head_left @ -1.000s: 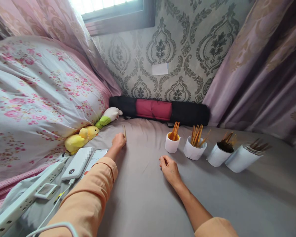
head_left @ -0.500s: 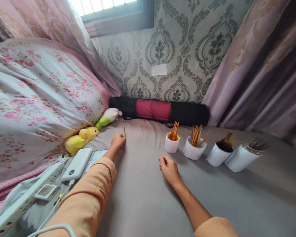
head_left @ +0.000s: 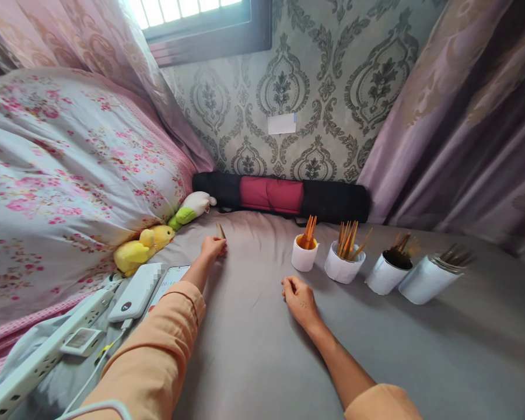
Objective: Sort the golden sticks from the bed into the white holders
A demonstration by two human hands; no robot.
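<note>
My left hand (head_left: 212, 247) is closed around a thin, light-brown stick (head_left: 221, 231), whose upper end pokes out above the fingers; whether there is more than one stick I cannot tell. On the grey sheet, my right hand (head_left: 301, 300) rests loosely curled, with nothing visible in its fingers. Close beyond it is a white-wrapped cup (head_left: 304, 260) of orange sticks (head_left: 308, 232). To its right are a wider white cup (head_left: 345, 270) of brown sticks (head_left: 348, 240), a white cup with a dark inside (head_left: 382, 280) and a larger white container (head_left: 429, 287), both also holding sticks.
A black and red rolled bag (head_left: 271, 195) lies along the wall. At left are a yellow plush toy (head_left: 142, 251), a white and green plush (head_left: 192, 210), a power bank (head_left: 135, 293), a phone (head_left: 170, 280), a power strip (head_left: 48, 350) and floral bedding (head_left: 79, 169).
My left hand has shifted slightly to the right and turned, so the stick now leans differently. My right hand and the cups have stayed in place.
</note>
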